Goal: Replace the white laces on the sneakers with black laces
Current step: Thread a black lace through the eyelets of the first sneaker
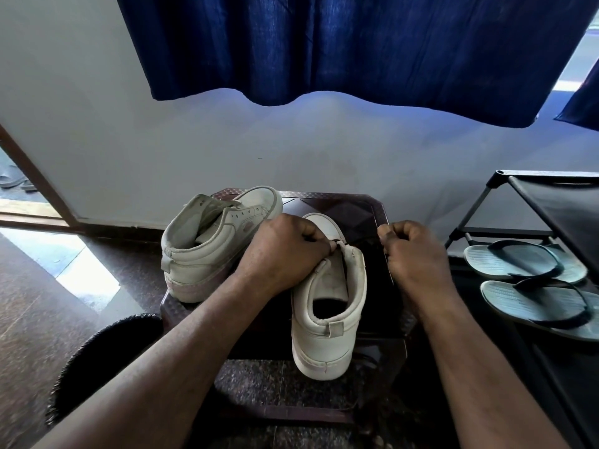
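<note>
the near sneaker (327, 312) lies on a dark plastic stool (363, 209), toe away, heel hanging past the near edge; the left hand (285, 251) rests over its throat, fingers curled, thumb and forefinger pinching the top of the eyelet flap; the right hand (418, 254), also curled, pinches the black lace (359, 241), which runs taut from the flap to those fingertips, its tail dropping beside the palm; no white lace shows on either shoe.

risks, as i judge them: a hard sideways tug could pull the lace's other end clean out of its eyelet, or drag the overhanging sneaker off the stool; the lace is nearly lost against the dark stool, so a twist or skipped hole could go unnoticed; the left hand hides most eyelets.

around: the far sneaker (220, 234), unlaced, leans on its side, touching the left wrist and crowding that side; a black shoe rack (551, 202) with flip-flops (525, 264) stands close on the right; a blue curtain (356, 43) hangs above; a dark mat (97, 351) lies lower left.
</note>
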Tool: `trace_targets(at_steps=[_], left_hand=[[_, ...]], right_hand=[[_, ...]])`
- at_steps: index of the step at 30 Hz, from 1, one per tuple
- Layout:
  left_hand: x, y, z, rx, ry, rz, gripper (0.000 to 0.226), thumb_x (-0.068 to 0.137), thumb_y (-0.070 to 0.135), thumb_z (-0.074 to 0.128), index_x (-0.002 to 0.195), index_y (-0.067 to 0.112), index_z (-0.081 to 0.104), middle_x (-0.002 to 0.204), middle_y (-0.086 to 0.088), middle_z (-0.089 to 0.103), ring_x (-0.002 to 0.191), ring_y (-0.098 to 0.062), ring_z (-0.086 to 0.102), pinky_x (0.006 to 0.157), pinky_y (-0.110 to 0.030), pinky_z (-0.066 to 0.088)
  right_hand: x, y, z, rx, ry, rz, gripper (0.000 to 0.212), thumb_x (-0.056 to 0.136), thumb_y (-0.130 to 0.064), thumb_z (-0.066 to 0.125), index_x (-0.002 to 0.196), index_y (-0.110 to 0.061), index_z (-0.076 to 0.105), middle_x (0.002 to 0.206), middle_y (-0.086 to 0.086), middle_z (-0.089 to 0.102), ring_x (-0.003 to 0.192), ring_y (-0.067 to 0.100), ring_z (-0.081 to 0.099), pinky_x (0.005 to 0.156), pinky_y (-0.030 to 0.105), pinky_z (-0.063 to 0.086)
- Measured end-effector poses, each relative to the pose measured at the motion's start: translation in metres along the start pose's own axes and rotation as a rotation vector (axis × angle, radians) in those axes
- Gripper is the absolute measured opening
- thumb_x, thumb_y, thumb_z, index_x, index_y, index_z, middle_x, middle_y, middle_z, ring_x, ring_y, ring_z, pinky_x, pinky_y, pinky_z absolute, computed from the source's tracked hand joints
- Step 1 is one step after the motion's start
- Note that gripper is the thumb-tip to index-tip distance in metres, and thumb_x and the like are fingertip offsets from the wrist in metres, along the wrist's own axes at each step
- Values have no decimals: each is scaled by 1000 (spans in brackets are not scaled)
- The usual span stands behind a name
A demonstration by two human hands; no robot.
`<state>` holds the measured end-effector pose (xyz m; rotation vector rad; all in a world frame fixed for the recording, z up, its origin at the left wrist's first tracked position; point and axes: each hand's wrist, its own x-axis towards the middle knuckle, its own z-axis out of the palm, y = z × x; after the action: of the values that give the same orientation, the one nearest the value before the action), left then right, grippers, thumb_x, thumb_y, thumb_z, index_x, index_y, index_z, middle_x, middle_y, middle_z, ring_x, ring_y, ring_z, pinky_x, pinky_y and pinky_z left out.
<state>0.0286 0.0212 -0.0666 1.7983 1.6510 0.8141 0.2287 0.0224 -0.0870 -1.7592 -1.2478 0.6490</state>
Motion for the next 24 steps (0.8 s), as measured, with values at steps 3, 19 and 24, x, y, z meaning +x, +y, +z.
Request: trace_targets(at_steps=[3,19,24], left_hand=[[-1,0,0,-2,3,16,22,87,41,80,72,24,78,73,14,73,72,0,67,65,-18,50],[-1,4,-5,128,-4,95,25,89,48,76,80,26,78,84,11,68,82,-5,63,74,-26,49],[-2,4,-3,138,23,106,23,89,44,77,78,24,78,84,8,68,80,-5,62,68,-20,45]], right_hand=[[-6,-4,5,36,-41,-90,12,95,-35,71,92,-24,67,91,-7,68,91,15,63,82,31,46],[-4,0,-5,-408,24,-169,22,91,-36,74,72,-26,68,100,-10,54,114,29,50,90,34,39],[-8,0,8,-146,-124,-356,10,87,-38,76,80,-36,70,99,-19,66,109,14,59,105,44,41]])
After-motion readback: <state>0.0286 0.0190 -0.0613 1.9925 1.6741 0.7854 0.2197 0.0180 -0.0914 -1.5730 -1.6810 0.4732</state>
